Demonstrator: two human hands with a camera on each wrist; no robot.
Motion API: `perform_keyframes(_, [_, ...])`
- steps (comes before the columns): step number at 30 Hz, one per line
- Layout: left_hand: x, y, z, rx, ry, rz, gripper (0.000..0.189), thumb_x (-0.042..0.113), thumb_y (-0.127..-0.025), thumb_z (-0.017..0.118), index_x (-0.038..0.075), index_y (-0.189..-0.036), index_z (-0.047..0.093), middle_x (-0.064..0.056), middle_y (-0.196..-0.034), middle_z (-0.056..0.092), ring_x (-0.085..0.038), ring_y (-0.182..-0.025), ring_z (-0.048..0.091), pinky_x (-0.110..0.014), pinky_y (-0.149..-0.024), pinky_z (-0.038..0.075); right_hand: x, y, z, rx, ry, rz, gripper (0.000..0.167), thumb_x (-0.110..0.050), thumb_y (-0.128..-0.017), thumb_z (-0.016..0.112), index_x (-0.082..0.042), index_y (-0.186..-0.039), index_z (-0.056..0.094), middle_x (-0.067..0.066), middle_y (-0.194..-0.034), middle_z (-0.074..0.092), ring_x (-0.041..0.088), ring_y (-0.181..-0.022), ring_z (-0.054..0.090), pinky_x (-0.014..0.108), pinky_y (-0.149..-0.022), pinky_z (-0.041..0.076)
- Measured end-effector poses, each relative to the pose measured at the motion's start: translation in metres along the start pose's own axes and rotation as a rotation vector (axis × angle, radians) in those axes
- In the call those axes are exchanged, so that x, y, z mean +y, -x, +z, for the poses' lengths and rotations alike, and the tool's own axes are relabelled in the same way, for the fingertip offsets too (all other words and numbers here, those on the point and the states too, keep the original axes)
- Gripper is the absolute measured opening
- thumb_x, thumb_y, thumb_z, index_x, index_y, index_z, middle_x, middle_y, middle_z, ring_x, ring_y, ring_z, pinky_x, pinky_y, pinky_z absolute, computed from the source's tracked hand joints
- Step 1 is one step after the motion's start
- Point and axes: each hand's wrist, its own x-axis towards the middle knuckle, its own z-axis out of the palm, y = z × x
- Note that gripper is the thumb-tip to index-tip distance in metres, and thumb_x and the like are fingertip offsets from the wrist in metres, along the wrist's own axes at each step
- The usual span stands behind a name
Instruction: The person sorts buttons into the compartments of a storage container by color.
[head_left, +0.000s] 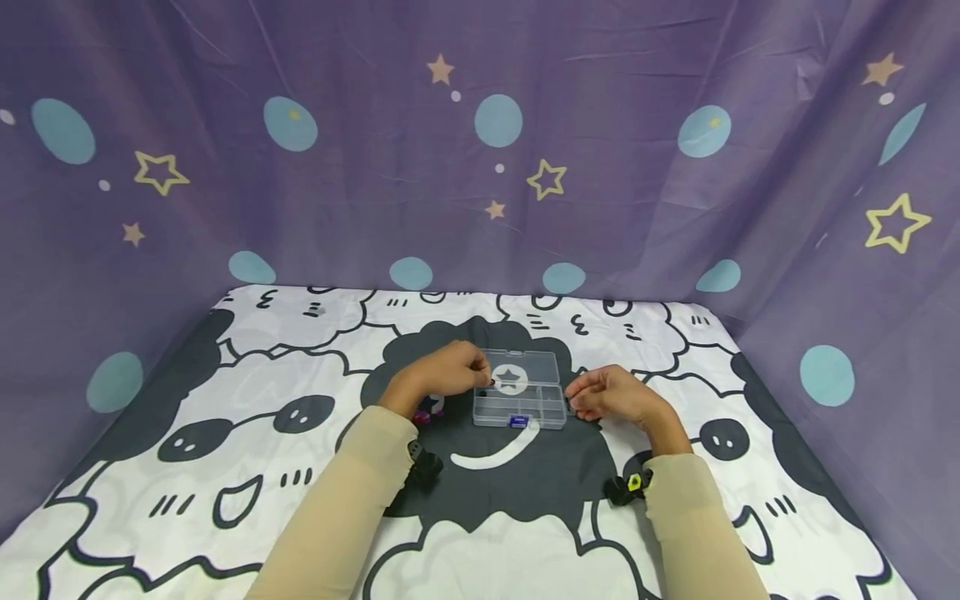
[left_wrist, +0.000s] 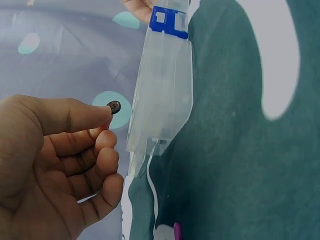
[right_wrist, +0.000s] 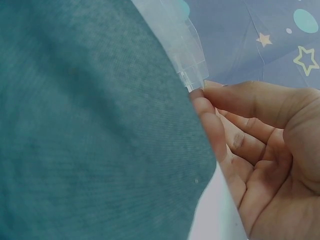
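A clear plastic compartment box [head_left: 555, 414] lies with its lid [head_left: 536, 365] opened to the far side and a blue latch [left_wrist: 169, 22] at its front. My left hand [head_left: 450, 368] is over the box's left side, pinching a small dark button [left_wrist: 114, 107] between thumb and index finger. Another small dark spot shows in a left compartment; its kind is too small to tell. At the box's right edge is my right hand [head_left: 613, 393]. Its thumb and index fingertip pinch the corner of the box in the right wrist view, while the other fingers curl loosely.
A small pink-and-dark item [head_left: 423, 415], partly hidden by my left wrist, lies left of the box. The cloth [head_left: 525, 492] beneath has a black-and-white cartoon print. A purple curtain [head_left: 615, 167] with stars and dots hangs behind and along both sides.
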Motion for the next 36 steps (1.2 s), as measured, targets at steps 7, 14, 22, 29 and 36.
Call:
perform_keyframes(7, [0.002, 0.001, 0.004, -0.005, 0.008, 0.0, 0.017, 0.011, -0.101, 0.061, 0.004, -0.095, 0.075, 0.002, -0.068, 0.05, -0.011, -0.057, 0.039, -0.028, -0.059, 0.036, 0.0, -0.001, 0.0, -0.005, -0.003, -0.003, 0.023, 0.003, -0.093, 0.065, 0.014, -0.113, 0.066, 0.01, -0.09, 0.073, 0.017, -0.076, 0.069, 0.032, -0.072, 0.059])
perform_keyframes(14, [-0.001, 0.004, 0.005, 0.007, -0.02, 0.016, 0.015, 0.011, -0.101, 0.062, 0.004, -0.097, 0.074, 0.002, -0.073, 0.056, -0.011, -0.061, 0.043, -0.028, -0.062, 0.039, 0.001, -0.002, -0.001, -0.001, 0.0, 0.008, 0.022, 0.003, -0.093, 0.065, 0.013, -0.113, 0.066, 0.01, -0.09, 0.073, 0.017, -0.076, 0.069, 0.032, -0.072, 0.059])
perform_keyframes(22, [-0.005, 0.012, 0.0, 0.03, 0.014, 0.014, 0.016, 0.01, -0.1, 0.063, 0.002, -0.091, 0.073, 0.001, -0.071, 0.054, -0.012, -0.058, 0.043, -0.029, -0.061, 0.04, 0.002, -0.003, -0.001, 0.014, 0.01, 0.02, 0.022, 0.003, -0.093, 0.066, 0.012, -0.113, 0.067, 0.011, -0.09, 0.073, 0.018, -0.077, 0.069, 0.032, -0.072, 0.059])
perform_keyframes(29, [-0.012, 0.021, -0.009, 0.016, -0.007, -0.023, 0.014, 0.009, -0.1, 0.063, 0.003, -0.096, 0.075, -0.001, -0.078, 0.061, -0.013, -0.063, 0.05, -0.03, -0.065, 0.046, 0.002, -0.002, 0.0, 0.009, 0.004, 0.008, 0.024, 0.003, -0.093, 0.066, 0.014, -0.114, 0.066, 0.011, -0.091, 0.073, 0.017, -0.077, 0.069, 0.032, -0.073, 0.059])
perform_keyframes(36, [-0.022, 0.031, -0.016, -0.009, -0.039, -0.032, 0.014, 0.007, -0.1, 0.062, 0.002, -0.096, 0.075, -0.001, -0.077, 0.063, -0.012, -0.063, 0.052, -0.03, -0.064, 0.047, 0.002, -0.002, -0.001, 0.005, 0.009, 0.001, 0.024, 0.002, -0.093, 0.066, 0.013, -0.114, 0.066, 0.011, -0.092, 0.073, 0.017, -0.077, 0.07, 0.032, -0.072, 0.059])
